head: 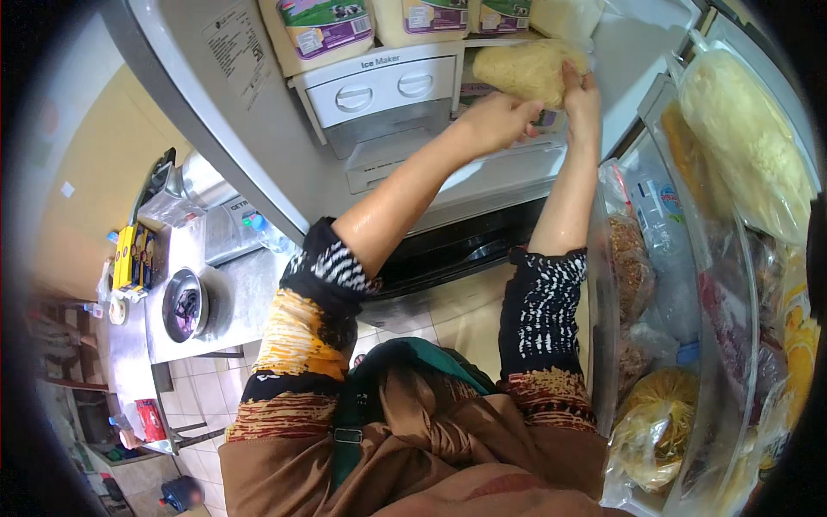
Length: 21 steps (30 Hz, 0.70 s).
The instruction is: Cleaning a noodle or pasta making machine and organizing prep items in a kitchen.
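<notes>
My right hand (580, 97) grips the right end of a clear bag of pale yellow food (513, 68), its thumb pressed on the front. The bag is at the mouth of an open freezer compartment, right of the ice maker (381, 90). Just below it is my left hand (497, 123), fingers partly curled near the bag's lower edge; whether they hold the plastic I cannot tell. Behind my hands, a labelled pack (475, 94) shows in part inside the compartment. Several large labelled packs (326, 29) stand on the shelf above.
The open freezer door (717, 258) at right holds bagged food, including a large pale bag (743, 136) and a plastic bottle (659, 200). To the left, a metal table (239, 304) bears a metal bowl (185, 304) and yellow boxes (134, 258). A dark drawer front (452, 252) lies below my forearms.
</notes>
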Each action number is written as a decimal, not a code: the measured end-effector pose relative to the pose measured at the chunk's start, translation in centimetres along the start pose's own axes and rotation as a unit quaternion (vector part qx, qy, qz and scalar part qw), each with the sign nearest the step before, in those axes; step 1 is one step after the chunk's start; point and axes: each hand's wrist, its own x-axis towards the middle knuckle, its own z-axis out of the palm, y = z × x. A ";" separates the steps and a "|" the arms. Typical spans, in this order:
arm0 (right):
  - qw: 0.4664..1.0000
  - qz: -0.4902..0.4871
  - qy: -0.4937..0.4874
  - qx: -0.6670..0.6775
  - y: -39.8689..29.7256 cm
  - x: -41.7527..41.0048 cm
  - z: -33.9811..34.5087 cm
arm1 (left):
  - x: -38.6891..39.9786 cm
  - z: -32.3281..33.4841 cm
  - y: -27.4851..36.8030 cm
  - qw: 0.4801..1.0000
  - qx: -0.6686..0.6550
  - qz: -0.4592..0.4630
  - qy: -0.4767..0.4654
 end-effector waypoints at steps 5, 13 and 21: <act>0.997 0.016 0.014 0.071 -0.9 0.4 0.5 | -0.5 0.9 -0.1 0.736 0.478 0.404 0.259; 0.996 -0.044 0.026 -0.076 -2.0 -6.7 1.7 | 1.3 -0.1 -1.9 0.725 0.520 0.401 0.209; 0.997 -0.070 0.018 -0.033 -0.1 -2.3 0.7 | 2.8 0.6 -2.0 0.720 0.499 0.432 0.213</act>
